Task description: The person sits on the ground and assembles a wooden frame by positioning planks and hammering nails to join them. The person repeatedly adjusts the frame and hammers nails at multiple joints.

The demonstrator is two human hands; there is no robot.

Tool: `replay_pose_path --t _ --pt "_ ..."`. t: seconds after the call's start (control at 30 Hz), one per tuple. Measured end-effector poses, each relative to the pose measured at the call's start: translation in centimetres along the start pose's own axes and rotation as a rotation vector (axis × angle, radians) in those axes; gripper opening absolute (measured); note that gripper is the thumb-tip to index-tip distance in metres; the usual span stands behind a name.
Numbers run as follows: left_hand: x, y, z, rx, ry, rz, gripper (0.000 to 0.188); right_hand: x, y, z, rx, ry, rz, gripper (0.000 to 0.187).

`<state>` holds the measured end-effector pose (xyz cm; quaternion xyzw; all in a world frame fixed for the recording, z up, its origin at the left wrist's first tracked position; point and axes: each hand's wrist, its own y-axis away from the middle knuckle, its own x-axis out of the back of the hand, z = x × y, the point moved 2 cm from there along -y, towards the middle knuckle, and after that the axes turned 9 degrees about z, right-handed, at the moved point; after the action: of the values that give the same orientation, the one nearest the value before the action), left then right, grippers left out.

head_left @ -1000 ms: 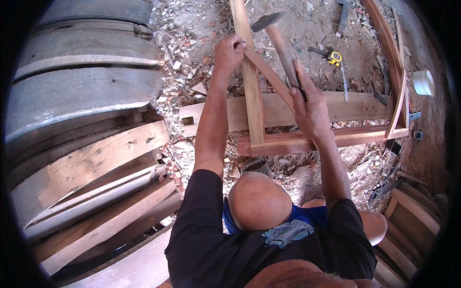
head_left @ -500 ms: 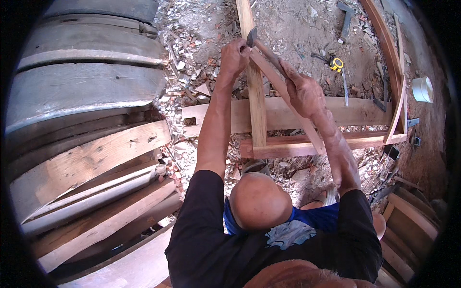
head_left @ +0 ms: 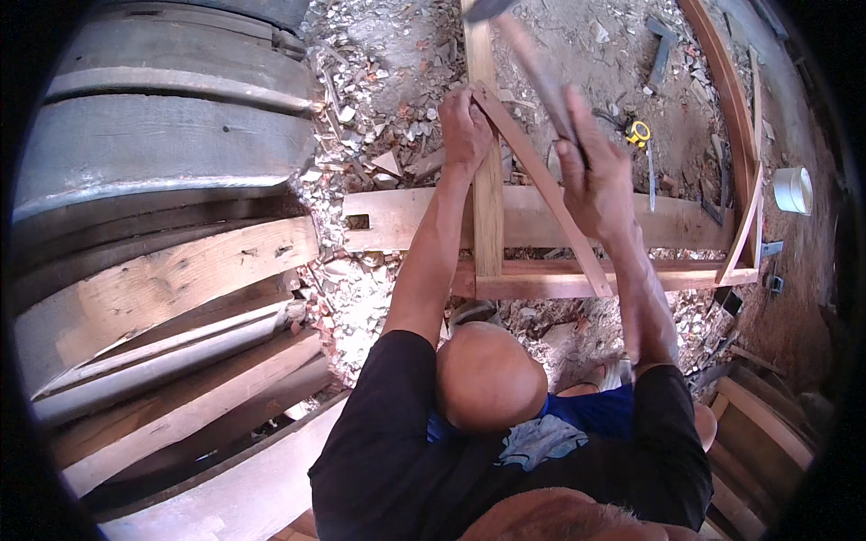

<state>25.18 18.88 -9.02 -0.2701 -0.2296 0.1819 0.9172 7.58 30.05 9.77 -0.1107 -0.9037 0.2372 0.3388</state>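
Observation:
My right hand (head_left: 597, 185) grips the handle of a hammer (head_left: 539, 72), raised with its blurred head at the top edge of the view. Below it a thin wooden strip (head_left: 546, 194) slants across the corner of a wooden frame, from the upright beam (head_left: 488, 212) down to the bottom rail (head_left: 541, 286). My left hand (head_left: 465, 131) is closed at the strip's upper end, against the upright beam. Its fingertips are pinched together, and whatever sits between them is hidden. Beneath the frame lies a wide plank (head_left: 406, 215) with a square hole near its left end.
Thick timber boards (head_left: 171, 149) are stacked along the left. On the chip-strewn ground lie a yellow tape measure (head_left: 639, 134) and a dark L-shaped piece (head_left: 661, 54). A white bucket (head_left: 793, 191) stands far right, beyond the frame's other side beam (head_left: 735, 99).
The hammer has lifted up and away from the strip's upper end, with my right hand rising slightly right. My left hand remains at that end, and the whole view has shifted a little.

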Motion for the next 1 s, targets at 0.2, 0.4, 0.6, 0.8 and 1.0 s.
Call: replay_pose_path --t 0.2,0.4,0.6,0.8,1.0 --pt "-1.0 -0.3 0.0 -0.058 -0.013 -0.024 0.038 -0.3 1.0 4.6 -0.113 0.448 -0.372 0.064" --pt "-0.3 -0.5 -0.5 -0.020 -0.008 0.003 0.034 1.6 -1.8 -1.9 -0.001 -0.003 0.048 0.062" --pt "-1.9 -0.5 -0.6 -0.059 0.026 0.055 0.030 -0.3 1.5 5.3 0.042 0.413 -0.308 0.062" --pt "-0.3 -0.5 -1.9 0.000 -0.010 0.050 0.031 0.6 -2.2 -2.1 0.107 -0.041 0.005 0.064" --pt "-1.9 -0.2 0.0 0.008 0.031 0.048 0.028 0.1 1.1 4.9 0.071 0.210 -0.186 0.062"
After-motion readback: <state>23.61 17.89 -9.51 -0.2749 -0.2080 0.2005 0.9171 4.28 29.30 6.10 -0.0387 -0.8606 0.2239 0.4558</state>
